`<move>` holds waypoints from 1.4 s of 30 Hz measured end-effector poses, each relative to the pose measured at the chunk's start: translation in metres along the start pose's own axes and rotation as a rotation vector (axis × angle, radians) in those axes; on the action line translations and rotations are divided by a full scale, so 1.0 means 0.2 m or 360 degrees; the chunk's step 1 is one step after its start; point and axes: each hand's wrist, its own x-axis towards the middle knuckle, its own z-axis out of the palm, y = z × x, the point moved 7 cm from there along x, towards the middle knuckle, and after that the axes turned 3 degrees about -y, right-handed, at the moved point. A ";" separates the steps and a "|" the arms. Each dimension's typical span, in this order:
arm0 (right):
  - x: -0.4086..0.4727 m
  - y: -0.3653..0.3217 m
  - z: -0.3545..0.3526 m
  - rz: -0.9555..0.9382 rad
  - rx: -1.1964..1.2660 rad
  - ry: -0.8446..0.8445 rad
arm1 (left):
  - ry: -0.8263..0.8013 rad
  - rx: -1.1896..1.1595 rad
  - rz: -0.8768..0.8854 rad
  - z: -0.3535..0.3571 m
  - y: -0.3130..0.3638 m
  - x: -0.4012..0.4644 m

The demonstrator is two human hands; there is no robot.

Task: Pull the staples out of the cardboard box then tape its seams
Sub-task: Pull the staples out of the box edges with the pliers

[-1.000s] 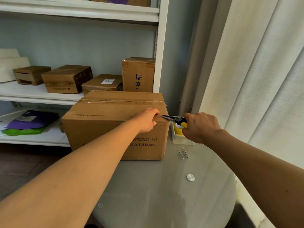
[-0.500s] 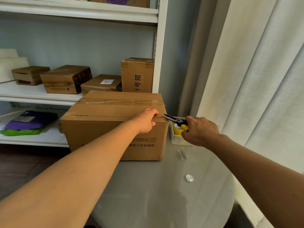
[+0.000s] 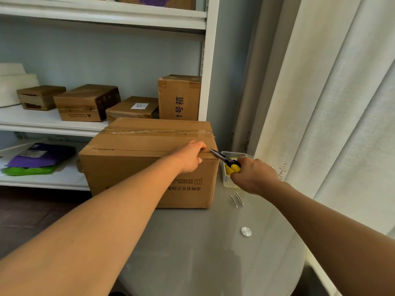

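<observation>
At the far left of the round glass table (image 3: 192, 242), hard against the shelving, sits the cardboard box (image 3: 136, 165) I'm working on. I press my left hand (image 3: 190, 157) down over its top right edge, fingers curled onto the lid, to keep it from sliding while I pull. My right hand (image 3: 252, 174) is wrapped tight round the yellow-and-black handles of the needle-nose pliers (image 3: 224, 159), and I hold them low and level so the thin steel tips meet the box's upper right corner just beside my left fingers, where I judge a staple sits; the staple itself is too small to make out. Two bright, straight metal pieces (image 3: 236, 199), pulled staples I'd guess, lie side by side on the glass near my right wrist, just in front of a clear plastic tub (image 3: 226, 180) at the box's right side, handy for scraps. The box is plain brown corrugated board, matte, with printed characters upside down on its front face, and a glossy, wrinkled strip of clear tape (image 3: 158, 131) runs along its top seam. The tabletop is smooth and reflective, with a round metal stud (image 3: 246, 231) showing through
</observation>
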 end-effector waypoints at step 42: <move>-0.09 -0.06 0.05 0.0059 -0.0136 0.0135 | 0.0030 0.0140 0.0002 -0.01 -0.01 0.00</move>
